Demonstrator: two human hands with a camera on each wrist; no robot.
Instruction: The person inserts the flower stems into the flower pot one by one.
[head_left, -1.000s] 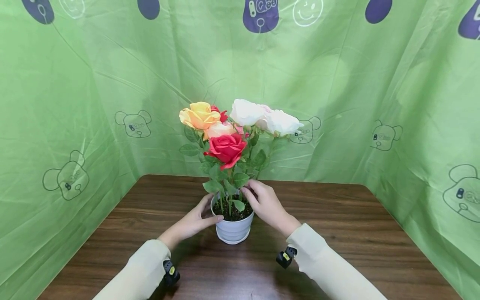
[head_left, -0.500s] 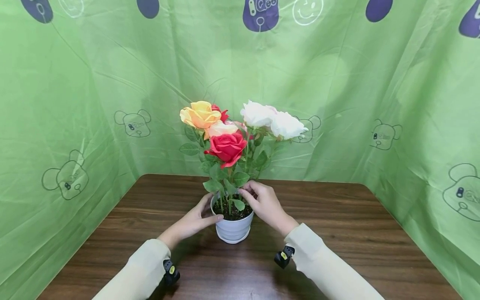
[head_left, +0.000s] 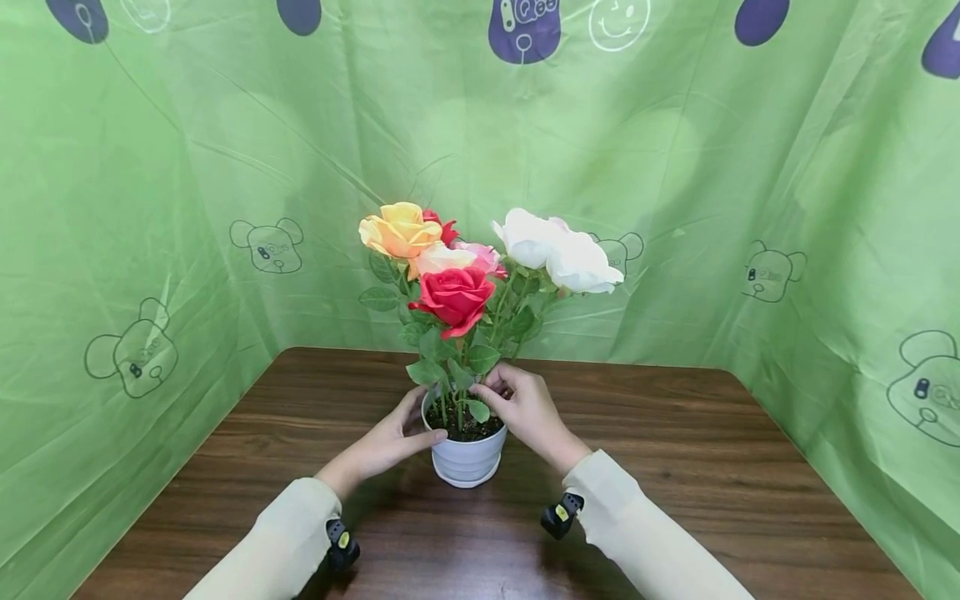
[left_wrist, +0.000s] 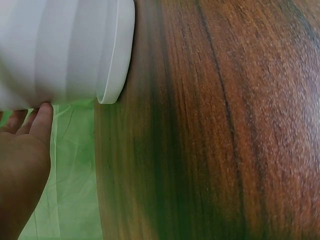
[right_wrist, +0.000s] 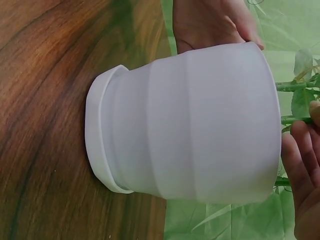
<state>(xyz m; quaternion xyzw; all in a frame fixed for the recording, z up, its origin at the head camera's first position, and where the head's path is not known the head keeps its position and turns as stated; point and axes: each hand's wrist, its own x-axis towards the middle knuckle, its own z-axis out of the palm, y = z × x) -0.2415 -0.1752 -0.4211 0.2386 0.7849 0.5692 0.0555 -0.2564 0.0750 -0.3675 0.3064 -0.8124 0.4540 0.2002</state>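
A white ribbed flowerpot (head_left: 467, 460) on a matching saucer (right_wrist: 95, 125) stands upright on the table. Dark soil fills it, and several roses rise from it: a yellow-orange rose (head_left: 401, 230), a red rose (head_left: 453, 298) in front, and white roses (head_left: 581, 260) leaning right. My left hand (head_left: 384, 440) holds the pot's left side, its thumb at the rim and fingers partly hidden behind; the left wrist view has fingertips against the wall. Over the right rim, my right hand (head_left: 531, 410) pinches a green rose stem (right_wrist: 295, 120) with thumb and fingers. Leaves partly cover its fingertips.
The dark wooden table (head_left: 675, 467) extends around the pot on all sides. A green printed curtain (head_left: 787, 167) encloses the back and both sides. Black wrist cameras (head_left: 342, 546) sit at the pale sleeves.
The white roses have swung right and tilted slightly lower, opening a gap from the other blooms. My right hand has shifted a little left. The left hand and pot stay put.
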